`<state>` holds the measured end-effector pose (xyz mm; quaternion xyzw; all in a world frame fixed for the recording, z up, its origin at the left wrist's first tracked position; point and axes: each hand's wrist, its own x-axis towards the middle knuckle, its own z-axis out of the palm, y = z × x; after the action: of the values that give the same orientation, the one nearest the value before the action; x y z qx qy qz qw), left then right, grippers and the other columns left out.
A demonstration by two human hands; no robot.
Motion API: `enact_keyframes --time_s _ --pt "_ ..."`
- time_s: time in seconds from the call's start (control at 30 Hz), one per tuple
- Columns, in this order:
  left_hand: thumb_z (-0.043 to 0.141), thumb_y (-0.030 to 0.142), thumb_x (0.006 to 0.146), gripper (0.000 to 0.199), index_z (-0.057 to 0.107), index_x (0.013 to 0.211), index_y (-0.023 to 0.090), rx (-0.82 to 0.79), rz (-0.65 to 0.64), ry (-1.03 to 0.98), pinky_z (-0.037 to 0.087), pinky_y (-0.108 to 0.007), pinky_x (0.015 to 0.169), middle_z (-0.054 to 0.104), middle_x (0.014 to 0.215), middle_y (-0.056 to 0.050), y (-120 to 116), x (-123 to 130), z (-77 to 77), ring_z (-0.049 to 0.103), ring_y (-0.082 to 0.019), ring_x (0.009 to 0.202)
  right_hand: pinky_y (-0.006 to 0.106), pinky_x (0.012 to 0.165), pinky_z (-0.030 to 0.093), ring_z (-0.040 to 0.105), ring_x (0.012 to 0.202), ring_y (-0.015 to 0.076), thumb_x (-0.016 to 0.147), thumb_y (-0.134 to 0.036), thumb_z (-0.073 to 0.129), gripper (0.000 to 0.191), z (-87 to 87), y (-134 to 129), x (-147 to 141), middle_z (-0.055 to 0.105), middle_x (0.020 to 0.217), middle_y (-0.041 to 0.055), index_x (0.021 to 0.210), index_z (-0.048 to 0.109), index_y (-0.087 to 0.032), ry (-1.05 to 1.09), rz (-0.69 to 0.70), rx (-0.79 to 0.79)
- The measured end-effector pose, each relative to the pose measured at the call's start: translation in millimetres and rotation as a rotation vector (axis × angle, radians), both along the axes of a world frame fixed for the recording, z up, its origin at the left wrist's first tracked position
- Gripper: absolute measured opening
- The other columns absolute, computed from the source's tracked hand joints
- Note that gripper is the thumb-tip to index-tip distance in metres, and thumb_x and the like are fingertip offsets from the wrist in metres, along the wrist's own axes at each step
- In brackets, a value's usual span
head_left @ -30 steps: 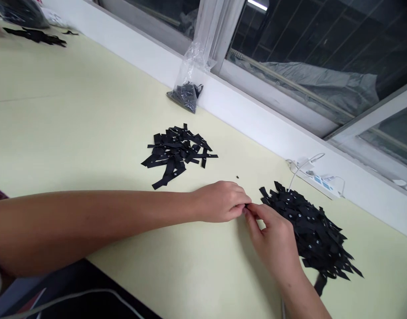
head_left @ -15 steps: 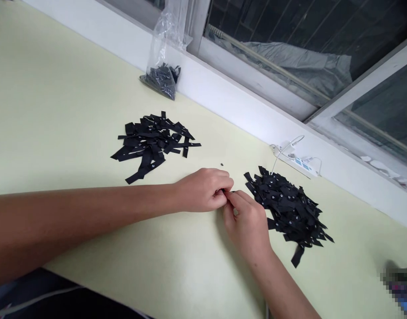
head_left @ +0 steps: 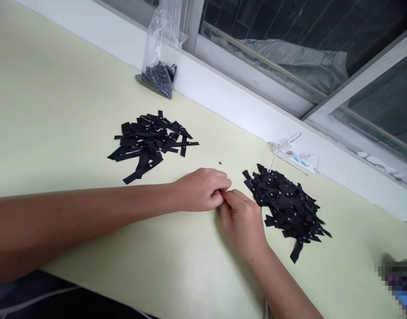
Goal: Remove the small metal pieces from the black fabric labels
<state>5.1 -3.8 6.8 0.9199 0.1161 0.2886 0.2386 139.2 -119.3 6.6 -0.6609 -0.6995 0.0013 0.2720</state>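
Observation:
My left hand [head_left: 201, 189] and my right hand [head_left: 245, 223] meet over the table, fingertips touching. Both are closed in a pinch on a thin black fabric strip [head_left: 222, 191], which the fingers hide almost wholly. Just right of my right hand lies a dense heap of black fabric strips [head_left: 286, 199] with small white marks. Beyond my left forearm spreads a looser, smaller pile of similar strips [head_left: 146, 139].
A clear plastic bag [head_left: 158, 44] with black pieces inside stands against the white ledge [head_left: 216, 99] under the window. A white power strip [head_left: 299, 161] with cables lies behind the right heap. One tiny black scrap [head_left: 219, 163] rests on the pale table [head_left: 73, 102].
The view has shifted slightly, so everything sits a little further left. My hands stay pinched together; the right fingers have tightened in, and less of the black strip shows.

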Motion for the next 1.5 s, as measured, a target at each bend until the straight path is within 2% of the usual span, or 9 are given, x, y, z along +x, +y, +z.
enact_keyframes --time_s 0.2,0.37,0.5,0.67,0.8,0.97,1.17,1.37,1.5 --pt "0.046 0.001 0.072 0.020 0.042 0.064 0.019 0.086 -0.028 0.000 0.037 -0.027 0.060 0.047 0.065 0.001 1.2 -0.4 -3.2 0.043 -0.013 0.064 0.026 0.053 0.035 0.050 0.057 0.0134 0.092 -0.008 0.043 0.030 -2.4 0.3 -2.7 0.064 0.072 0.0034 0.084 0.070 -0.017 0.014 -0.001 -0.004" --pt "0.048 0.003 0.079 0.018 0.050 0.071 0.018 0.083 -0.009 0.062 0.043 -0.027 0.067 0.054 0.072 -0.001 3.7 -1.7 -4.7 0.050 -0.015 0.072 0.027 0.055 0.035 0.053 0.059 0.0151 0.094 -0.012 0.047 0.024 -1.8 2.5 0.2 0.064 0.074 0.0037 0.086 0.069 -0.018 0.028 -0.038 -0.031" --pt "0.049 0.008 0.088 0.017 0.059 0.078 0.017 0.134 -0.001 0.101 0.046 -0.029 0.074 0.060 0.076 -0.003 8.1 -4.0 -4.4 0.054 -0.017 0.077 0.029 0.059 0.036 0.056 0.064 0.0172 0.096 -0.018 0.047 0.022 1.2 4.1 6.7 0.065 0.077 0.0046 0.087 0.067 -0.019 0.050 -0.034 -0.113" --pt "0.049 0.011 0.093 0.019 0.065 0.085 0.015 0.178 -0.016 0.110 0.047 -0.030 0.076 0.065 0.080 -0.005 14.0 -6.3 -5.9 0.057 -0.018 0.081 0.030 0.058 0.031 0.048 0.061 0.0160 0.097 -0.022 0.044 0.024 5.1 4.6 11.8 0.058 0.070 0.0016 0.076 0.057 -0.021 0.031 -0.061 -0.174" --pt "0.048 0.015 0.097 0.019 0.067 0.094 0.015 0.138 0.001 0.089 0.046 -0.031 0.080 0.068 0.088 -0.006 18.9 -7.5 -6.3 0.060 -0.019 0.086 0.029 0.056 0.029 0.043 0.057 0.0143 0.099 -0.028 0.045 0.030 5.3 4.9 18.0 0.053 0.064 -0.0009 0.071 0.051 -0.022 0.059 -0.066 -0.198" --pt "0.044 0.023 0.104 0.025 0.065 0.093 0.016 0.053 0.040 0.103 0.043 -0.029 0.076 0.067 0.087 -0.005 22.4 -8.3 -1.4 0.059 -0.018 0.082 0.026 0.052 0.031 0.041 0.051 0.0120 0.099 -0.041 0.053 0.030 3.8 6.3 27.3 0.052 0.056 -0.0043 0.076 0.060 -0.022 0.200 -0.103 -0.225" --pt "0.047 0.028 0.104 0.026 0.064 0.090 0.015 -0.041 0.058 0.106 0.042 -0.030 0.076 0.067 0.088 -0.005 20.2 -8.4 3.0 0.059 -0.018 0.082 0.025 0.051 0.030 0.039 0.050 0.0102 0.092 -0.047 0.066 0.028 1.3 6.4 31.9 0.054 0.058 -0.0051 0.081 0.064 -0.021 0.436 -0.149 -0.213" --pt "0.051 0.024 0.103 0.020 0.068 0.094 0.016 -0.087 0.008 -0.006 0.045 -0.028 0.078 0.071 0.092 -0.004 20.1 -8.9 -0.8 0.063 -0.017 0.085 0.026 0.051 0.031 0.040 0.053 0.0113 0.088 -0.052 0.070 0.034 -4.4 7.7 40.3 0.053 0.060 -0.0045 0.098 0.068 -0.019 0.695 -0.114 -0.229" --pt "0.053 0.017 0.101 0.018 0.071 0.103 0.016 -0.075 -0.044 -0.044 0.049 -0.029 0.084 0.076 0.100 -0.005 18.8 -9.9 -3.2 0.068 -0.018 0.091 0.027 0.051 0.032 0.042 0.054 0.0116 0.088 -0.053 0.070 0.037 -4.0 8.6 41.8 0.053 0.060 -0.0035 0.097 0.071 -0.018 0.732 -0.114 -0.225"
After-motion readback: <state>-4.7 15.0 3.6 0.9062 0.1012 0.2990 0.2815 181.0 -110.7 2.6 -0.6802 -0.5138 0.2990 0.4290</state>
